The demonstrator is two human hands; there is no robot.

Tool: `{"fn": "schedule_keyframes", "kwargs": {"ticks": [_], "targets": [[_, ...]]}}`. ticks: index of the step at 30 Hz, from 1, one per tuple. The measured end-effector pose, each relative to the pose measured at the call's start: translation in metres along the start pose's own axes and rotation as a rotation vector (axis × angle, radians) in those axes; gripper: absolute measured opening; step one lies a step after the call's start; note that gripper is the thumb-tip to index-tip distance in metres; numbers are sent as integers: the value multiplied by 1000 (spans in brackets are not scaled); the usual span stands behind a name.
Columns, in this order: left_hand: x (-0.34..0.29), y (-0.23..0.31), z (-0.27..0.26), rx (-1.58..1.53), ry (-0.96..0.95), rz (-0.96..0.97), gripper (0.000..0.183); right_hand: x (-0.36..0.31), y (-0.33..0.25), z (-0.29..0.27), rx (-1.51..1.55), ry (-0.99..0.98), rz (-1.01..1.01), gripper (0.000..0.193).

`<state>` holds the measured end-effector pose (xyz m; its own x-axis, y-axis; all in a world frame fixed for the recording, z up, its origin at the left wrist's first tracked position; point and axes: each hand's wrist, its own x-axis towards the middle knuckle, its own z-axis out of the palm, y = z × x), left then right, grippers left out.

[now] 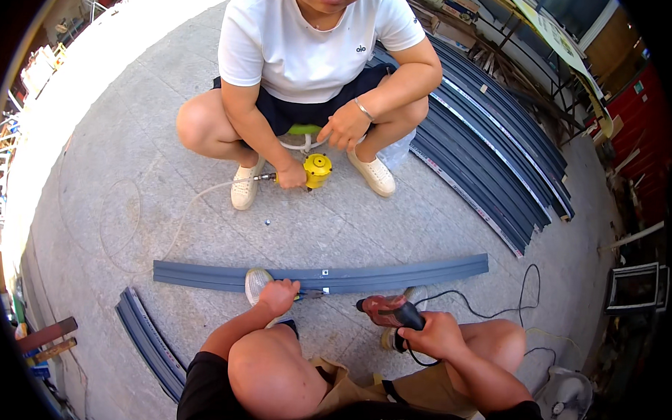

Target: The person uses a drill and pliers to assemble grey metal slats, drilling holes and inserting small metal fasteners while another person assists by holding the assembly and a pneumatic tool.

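Observation:
A long grey-blue profile strip (415, 274) lies across the floor in front of me, with small bright square spots near its middle. My left hand (277, 297) is closed around a slim hand tool (309, 293) that looks like pliers with a blue and yellow handle. Its tip reaches the bright spot at the strip's near edge. In my right hand (437, 336) is a red and black corded power drill (392, 312), its nose pointing left, just on the near side of the strip. My left shoe (257, 283) rests on the strip.
Opposite me a person crouches, one hand holding a yellow air tool (317, 169) on a pale hose (184, 219). Stacked dark profiles (493, 149) lie at the far right, shorter ones (150, 340) at the near left. A black cord (522, 298) loops right, near a fan (566, 403).

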<state>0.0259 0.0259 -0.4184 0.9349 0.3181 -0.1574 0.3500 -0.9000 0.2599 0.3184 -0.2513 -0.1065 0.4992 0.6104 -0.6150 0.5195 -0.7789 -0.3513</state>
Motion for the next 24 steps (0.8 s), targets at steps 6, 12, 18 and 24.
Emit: {"fn": "schedule_keyframes", "kwargs": {"ticks": [6, 12, 18, 24], "targets": [[0, 1, -4, 8, 2, -4, 9, 4, 7, 6, 38, -24, -2, 48], [0, 1, 1, 7, 25, 2, 8, 2, 4, 6, 20, -5, 7, 48], [-2, -2, 5, 29, 47, -5, 10, 6, 4, 10, -20, 1, 16, 49], [2, 0, 5, 62, 16, -7, 10, 10, 16, 18, -17, 22, -31, 51]]}}
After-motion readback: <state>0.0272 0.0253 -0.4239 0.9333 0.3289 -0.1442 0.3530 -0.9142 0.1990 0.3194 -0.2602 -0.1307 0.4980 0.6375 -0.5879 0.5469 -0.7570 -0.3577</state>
